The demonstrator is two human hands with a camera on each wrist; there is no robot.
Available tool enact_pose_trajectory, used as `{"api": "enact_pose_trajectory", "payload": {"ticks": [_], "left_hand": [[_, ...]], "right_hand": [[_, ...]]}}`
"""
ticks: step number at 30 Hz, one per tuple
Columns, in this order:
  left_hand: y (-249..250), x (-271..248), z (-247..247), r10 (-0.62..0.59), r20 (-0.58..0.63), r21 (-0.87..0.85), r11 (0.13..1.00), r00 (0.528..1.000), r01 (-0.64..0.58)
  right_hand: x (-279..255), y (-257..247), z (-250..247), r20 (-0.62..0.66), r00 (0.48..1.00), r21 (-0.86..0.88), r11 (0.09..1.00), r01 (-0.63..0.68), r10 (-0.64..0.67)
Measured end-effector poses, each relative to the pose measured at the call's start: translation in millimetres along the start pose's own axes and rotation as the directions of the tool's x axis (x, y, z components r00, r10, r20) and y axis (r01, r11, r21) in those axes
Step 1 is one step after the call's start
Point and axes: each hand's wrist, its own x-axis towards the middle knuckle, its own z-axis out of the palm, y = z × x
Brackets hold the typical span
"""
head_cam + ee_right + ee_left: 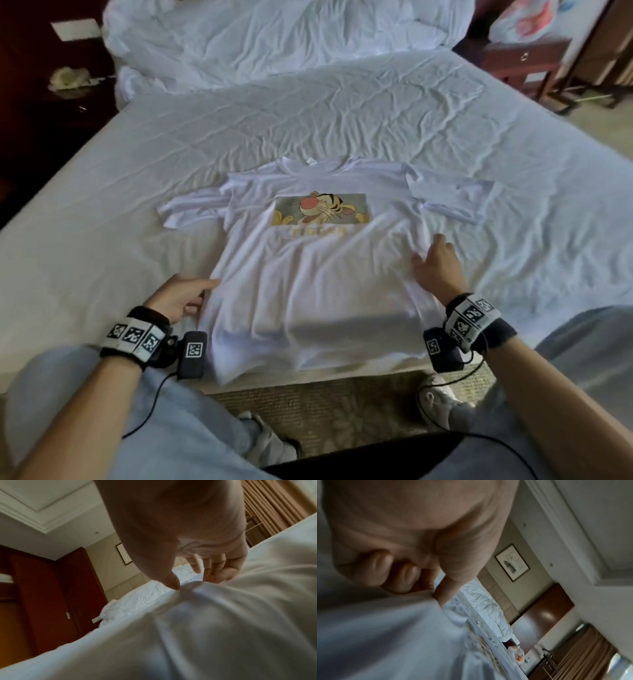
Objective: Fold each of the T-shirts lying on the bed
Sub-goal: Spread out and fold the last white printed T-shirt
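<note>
A white T-shirt with a tiger print lies face up and spread out on the bed, its hem at the near edge. My left hand is at the shirt's left side seam. In the left wrist view its curled fingers and thumb pinch the shirt's edge. My right hand lies on the shirt's right side with fingers stretched out. In the right wrist view its thumb touches a raised bunch of shirt fabric, and the fingers stay straight.
A crumpled white duvet is heaped at the head of the bed. A dark nightstand stands far left and a red-brown table far right. My knees in jeans and a patterned carpet are below the bed's near edge.
</note>
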Motion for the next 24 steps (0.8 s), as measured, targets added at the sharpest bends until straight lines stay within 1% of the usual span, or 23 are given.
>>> {"api": "enact_pose_trajectory", "payload": {"ticks": [1,3,4,6,7,9,11,13,14,16,17,19,21,24], "left_hand": [[5,-3,1,0.027,-0.014,0.041,0.999,1.000,-0.026],[2,-7,2,0.081,-0.071,0.072,0.995,0.994,-0.076],[-5,-7,1,0.094,-0.117,0.066,0.994,0.989,-0.087],[-22,-7,1,0.122,-0.212,-0.002,0.992,0.970,-0.125],[-25,-7,0,0.154,-0.232,0.008,0.988,0.960,-0.156],[-23,-5,-4,0.204,-0.194,0.128,0.975,0.959,-0.182],[-15,-10,-9,0.174,-0.107,0.172,0.973,0.979,-0.154],[-8,-23,-11,0.124,-0.019,0.195,0.974,0.992,-0.118],[-8,-27,-12,0.098,0.023,0.217,0.971,0.995,-0.101],[-9,-34,-16,0.071,0.116,0.207,0.974,0.991,-0.094],[-10,-35,-18,0.055,0.145,0.180,0.980,0.988,-0.081],[-13,-36,-23,0.034,0.179,0.139,0.989,0.983,-0.059],[-15,-37,-25,-0.008,0.176,0.149,0.989,0.984,-0.018],[-19,-37,-28,-0.075,0.162,0.287,0.958,0.984,0.025]], "right_hand": [[3,6,0,0.007,1.000,-0.024,0.999,-0.026,0.026],[8,12,-4,0.021,0.997,-0.007,0.997,-0.074,0.074],[10,14,-9,0.025,0.997,0.025,0.996,-0.080,0.079],[15,22,-17,0.004,0.996,0.041,0.996,-0.085,0.085],[16,24,-21,-0.019,0.996,0.032,0.995,-0.089,0.090],[17,27,-25,-0.053,0.994,0.000,0.995,-0.098,0.098],[20,27,-26,-0.041,0.994,-0.015,0.995,-0.102,0.101],[24,26,-27,0.041,0.989,0.054,0.988,-0.145,0.143],[24,26,-28,0.119,0.977,0.132,0.973,-0.190,0.175],[21,27,-32,0.283,0.936,0.290,0.911,-0.293,0.210],[18,28,-34,0.335,0.919,0.332,0.887,-0.322,0.209],[13,31,-37,0.406,0.892,0.311,0.888,-0.338,0.197],[8,34,-39,0.506,0.844,0.229,0.915,-0.331,0.179],[-2,41,-40,0.643,0.753,0.081,0.965,-0.248,0.140]]}}
